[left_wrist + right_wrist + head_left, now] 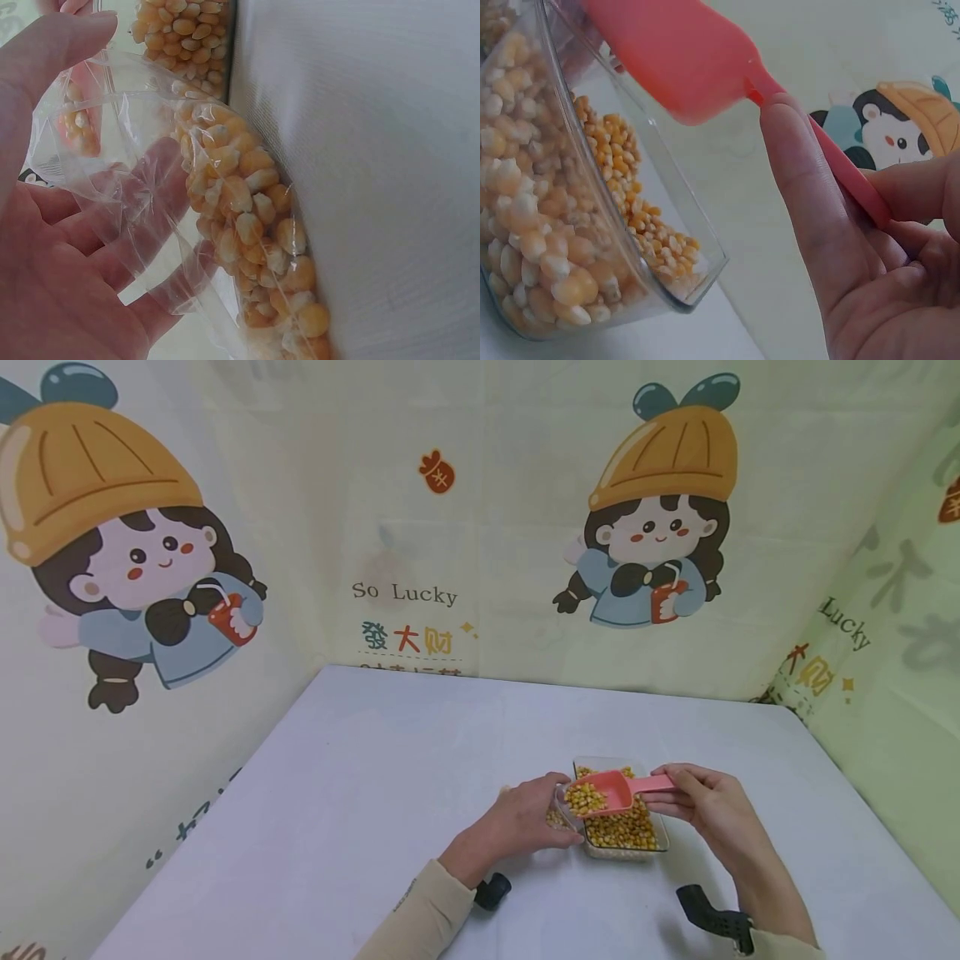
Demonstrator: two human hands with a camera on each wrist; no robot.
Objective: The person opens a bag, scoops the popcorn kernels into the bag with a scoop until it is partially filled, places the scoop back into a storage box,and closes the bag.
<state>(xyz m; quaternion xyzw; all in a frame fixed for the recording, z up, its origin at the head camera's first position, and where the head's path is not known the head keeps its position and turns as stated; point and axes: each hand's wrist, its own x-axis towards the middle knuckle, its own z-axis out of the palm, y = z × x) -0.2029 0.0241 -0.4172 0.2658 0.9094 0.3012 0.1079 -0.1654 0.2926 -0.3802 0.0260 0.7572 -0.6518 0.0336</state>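
Note:
My right hand (712, 802) grips the handle of a pink scoop (617, 791), whose bowl carries yellow corn kernels (585, 799). The scoop's bowl is above the left side of a rectangular glass container (622, 854) of corn kernels, close to the mouth of a clear plastic bag (142, 187). With thumb and fingers around it, my left hand (521, 817) holds that bag at its upper part. Corn kernels (251, 217) fill the bag's lower part, next to the container. In the right wrist view, the scoop's underside (682, 60) tilts over the container's rim.
The white table (360, 785) stretches around the container. Behind it and at both sides hangs a printed cloth (510, 527) with cartoon figures. A black camera mount (716, 920) is on the right wrist, another black piece (492, 892) at the left wrist.

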